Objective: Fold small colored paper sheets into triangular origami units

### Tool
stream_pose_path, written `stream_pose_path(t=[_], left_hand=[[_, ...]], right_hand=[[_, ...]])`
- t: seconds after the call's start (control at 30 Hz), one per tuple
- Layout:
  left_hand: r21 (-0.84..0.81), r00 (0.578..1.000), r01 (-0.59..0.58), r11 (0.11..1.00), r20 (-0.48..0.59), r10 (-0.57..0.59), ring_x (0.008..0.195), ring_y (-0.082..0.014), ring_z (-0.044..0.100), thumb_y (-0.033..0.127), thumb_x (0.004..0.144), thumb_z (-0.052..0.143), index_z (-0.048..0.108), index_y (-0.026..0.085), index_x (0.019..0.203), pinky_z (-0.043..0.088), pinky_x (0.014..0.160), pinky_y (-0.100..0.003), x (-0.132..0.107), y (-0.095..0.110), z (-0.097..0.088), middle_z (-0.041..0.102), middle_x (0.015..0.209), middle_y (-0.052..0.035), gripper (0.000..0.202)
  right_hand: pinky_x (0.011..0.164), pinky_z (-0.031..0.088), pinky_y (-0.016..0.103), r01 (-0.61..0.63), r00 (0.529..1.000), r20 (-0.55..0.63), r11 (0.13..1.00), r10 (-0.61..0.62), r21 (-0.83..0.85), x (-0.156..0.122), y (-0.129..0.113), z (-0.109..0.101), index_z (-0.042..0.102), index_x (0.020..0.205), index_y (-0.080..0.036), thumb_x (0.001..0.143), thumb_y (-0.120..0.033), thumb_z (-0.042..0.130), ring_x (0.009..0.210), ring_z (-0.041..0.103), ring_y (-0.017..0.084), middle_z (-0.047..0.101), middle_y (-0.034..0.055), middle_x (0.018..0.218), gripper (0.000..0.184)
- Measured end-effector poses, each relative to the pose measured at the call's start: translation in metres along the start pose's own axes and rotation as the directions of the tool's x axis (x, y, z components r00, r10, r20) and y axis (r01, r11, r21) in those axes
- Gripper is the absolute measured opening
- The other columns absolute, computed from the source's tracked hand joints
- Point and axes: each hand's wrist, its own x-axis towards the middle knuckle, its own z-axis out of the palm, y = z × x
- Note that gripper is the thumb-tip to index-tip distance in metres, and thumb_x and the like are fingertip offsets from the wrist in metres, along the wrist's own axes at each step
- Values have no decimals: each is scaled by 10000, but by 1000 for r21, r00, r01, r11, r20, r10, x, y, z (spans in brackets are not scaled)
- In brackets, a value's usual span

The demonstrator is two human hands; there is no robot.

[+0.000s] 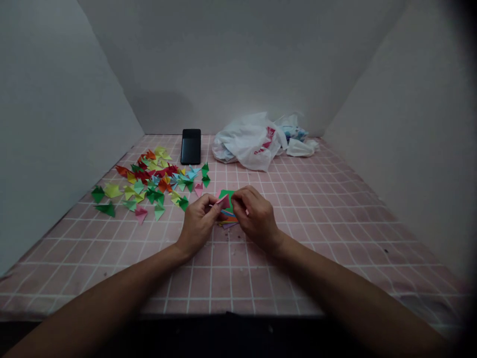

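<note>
Left hand [201, 216] pinches a piece of pink paper [224, 201] between thumb and fingers, its bare forearm slanting in from the lower left corner. Opposite it, the right hand [255, 214] is curled, thumb and forefinger brought close together beside the paper; whether anything is caught between those fingertips cannot be told from this angle. Its forearm comes in from the lower right.

Both hands are over the counter [335, 278], which is covered in a dusty pink cloth ruled with white lines into squares. A few small dark specks show on the cloth just in front of the hands. Between and partly under the hands is a small stack of coloured sheets [228, 219], with orange, blue and purple edges showing on the near side and a green sheet [228, 193] behind the pink paper. Whether the pink paper touches the green sheet is unclear.

Beyond the left hand and off to its left spreads a loose group of folded paper pieces [164, 185], pointed in shape: green, pink and pale green ones nearest, then yellow, orange, light blue and a cluster of deep red, with more yellow at the back. Some overlap; others sit apart.

Farther back, a dark phone [191, 146] stands or lies near the rear wall [231, 64]. To its right rests a crumpled white plastic bag [248, 141] with red print, and beside that a smaller white and blue bundle [296, 134]. Pale side walls rise left and right.
</note>
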Motion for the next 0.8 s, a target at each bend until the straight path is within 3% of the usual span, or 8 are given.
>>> stream_pose_path(t=[0.13,0.43,0.63,0.8], left_hand=[[27,1000,-8,1000,18,8,630,-154,730,434,838,737,644,167,813,574,590,-221,-1,1,0,675,695,3,283],[200,995,-98,975,8,98,591,-151,715,267,849,644,639,181,773,543,558,-210,-2,4,0,677,658,3,115],[395,975,-214,893,30,221,627,-151,703,211,865,613,645,193,786,506,579,-218,-1,-1,-2,683,706,-5,87],[501,955,-283,818,66,290,658,-163,671,189,885,593,647,196,794,484,602,-241,-1,-3,-3,692,719,-24,106]], right_hand=[[731,511,343,-59,998,19,998,59,28,0,5,0,605,930,-210,984,-140,500,802,622,206,665,63,855,138],[701,496,323,-2,990,141,998,12,-66,-1,8,-1,624,886,-190,1001,-139,436,773,612,210,637,80,815,226],[626,418,308,96,977,205,972,-52,-212,0,6,-5,645,861,-170,994,-137,430,703,575,187,651,86,811,255],[583,340,320,161,976,194,937,-103,-311,2,2,-7,619,784,-187,973,-132,459,631,502,170,627,61,753,253]])
